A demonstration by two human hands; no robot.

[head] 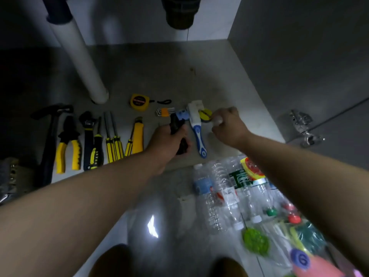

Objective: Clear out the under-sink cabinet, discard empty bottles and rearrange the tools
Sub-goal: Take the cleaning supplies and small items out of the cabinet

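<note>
On the grey cabinet floor [163, 76] a row of tools lies side by side: a black hammer [50, 140], yellow pliers [68, 144], an adjustable wrench [87, 134], several yellow screwdrivers [112, 142] and a yellow utility knife [137, 136]. Behind them sit a yellow tape measure [138, 102] and an orange hex key set [165, 112]. My left hand [167, 142] is shut on a black tool [180, 136] with a blue head. A blue-and-white handled tool [199, 136] lies beside it. My right hand [227, 124] pinches a small white object [218, 121] near a yellow-black roll [205, 114].
A white drain pipe [83, 62] stands at the cabinet's left rear. The open door's metal hinge [303, 126] is on the right. A pile of clear plastic bottles [223, 196] lies on the tiled floor in front, with colourful packaging [299, 252] at lower right.
</note>
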